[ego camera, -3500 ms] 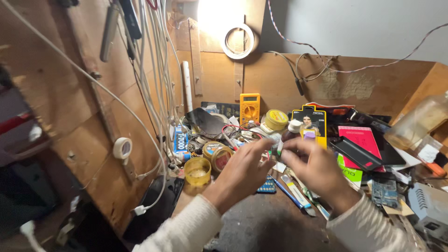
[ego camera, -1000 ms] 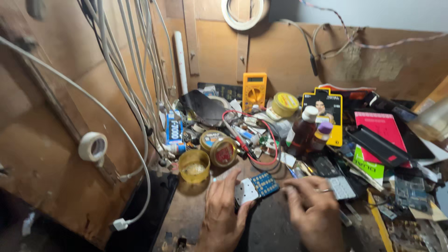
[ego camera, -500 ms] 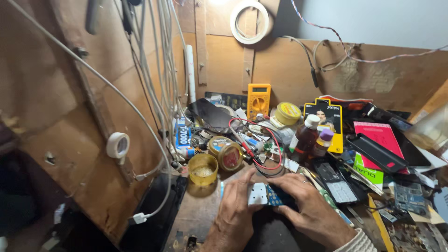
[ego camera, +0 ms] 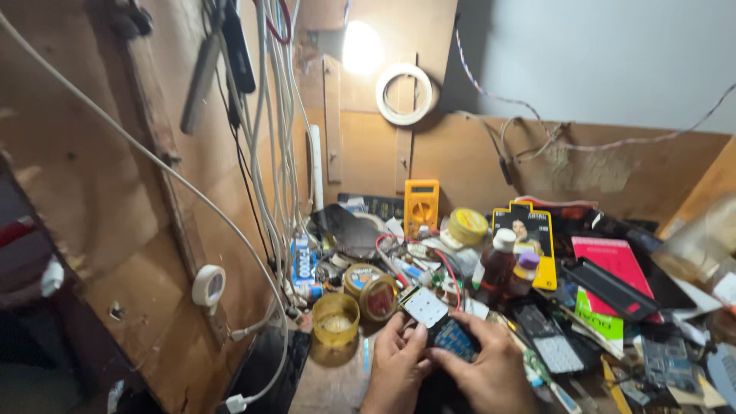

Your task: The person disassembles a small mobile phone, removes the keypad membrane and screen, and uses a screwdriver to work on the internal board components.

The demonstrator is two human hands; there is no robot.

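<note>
Both wrists run off the bottom edge — the small device (ego camera: 448, 336) half-covered.

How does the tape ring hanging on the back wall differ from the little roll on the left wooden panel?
The white tape ring on the back wall is larger, with a wide open centre showing the wood behind; the small tape roll on the left panel is thicker-walled with a narrow hole. The ring hangs high near the lamp glare; the roll sits low beside the cables. Both are whitish and round.

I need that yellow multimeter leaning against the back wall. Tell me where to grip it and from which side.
Grip the yellow rectangular multimeter by its two long side edges near the top, coming from the front and above. It stands upright against the wooden back wall, so its back is blocked, and clutter crowds its base; the upper sides look free.
</note>
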